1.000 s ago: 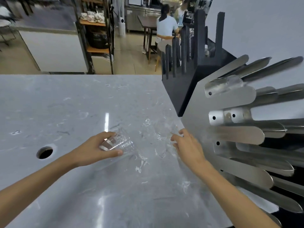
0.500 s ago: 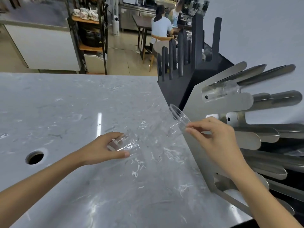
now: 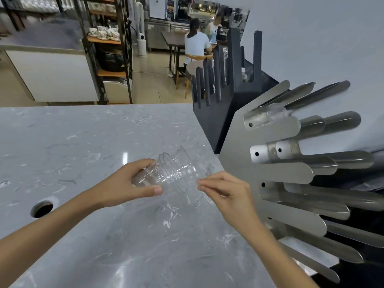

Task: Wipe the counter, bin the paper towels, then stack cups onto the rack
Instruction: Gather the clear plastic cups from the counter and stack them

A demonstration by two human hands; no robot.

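A stack of clear plastic cups (image 3: 174, 173) lies tilted above the grey marble counter (image 3: 87, 146), held at both ends. My left hand (image 3: 128, 183) grips its narrow bottom end. My right hand (image 3: 226, 190) pinches the rim of the outer cup at the stack's right end. The steel cup rack (image 3: 291, 173) stands just right of my hands, with long metal tubes fanned out toward the right. One clear cup (image 3: 276, 111) sits in the rack's top slot.
A round hole (image 3: 42, 208) is cut in the counter at the left. A black slotted holder (image 3: 226, 80) stands behind the rack. Beyond the counter are shelves with teacups (image 3: 104, 33) and two seated people (image 3: 197, 44) at a table.
My right hand picked up a clear cup from the counter near the rack, lifted it, then brought it back left onto the cups in my left hand. The stack has risen slightly.
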